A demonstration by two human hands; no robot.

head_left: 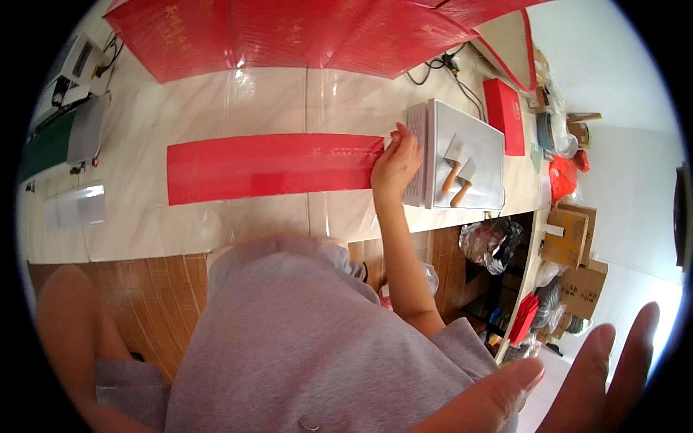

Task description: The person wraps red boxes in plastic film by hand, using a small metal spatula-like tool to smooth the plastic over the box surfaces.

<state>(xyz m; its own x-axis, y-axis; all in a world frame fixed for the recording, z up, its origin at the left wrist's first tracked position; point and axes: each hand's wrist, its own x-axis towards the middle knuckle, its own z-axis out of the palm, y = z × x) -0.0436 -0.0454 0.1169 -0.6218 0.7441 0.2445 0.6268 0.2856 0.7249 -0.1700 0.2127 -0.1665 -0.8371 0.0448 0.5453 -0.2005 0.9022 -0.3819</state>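
Observation:
A long red strip of glossy sheet (274, 167) lies flat across the pale marbled table. At its right end is my right hand (398, 162), fingers bent in and closed on the strip's edge, partly covering it. Just to the right stands a grey metal box-shaped device (473, 137) with slotted side vents. On its top rest two wooden-handled scrapers (453, 160). My left elbow is bent at the left, the forearm running out of view at the bottom. Large and close at the lower right are the spread fingers of my left hand (577, 382), apart from everything on the table.
Big red glossy panels (289, 36) stand along the table's far edge. A red box (504, 117) and black cables (462, 76) lie behind the device. Machines with a green surface (50, 144) occupy the far left, near a clear plastic sheet (76, 207). Cardboard boxes (567, 234) crowd the right.

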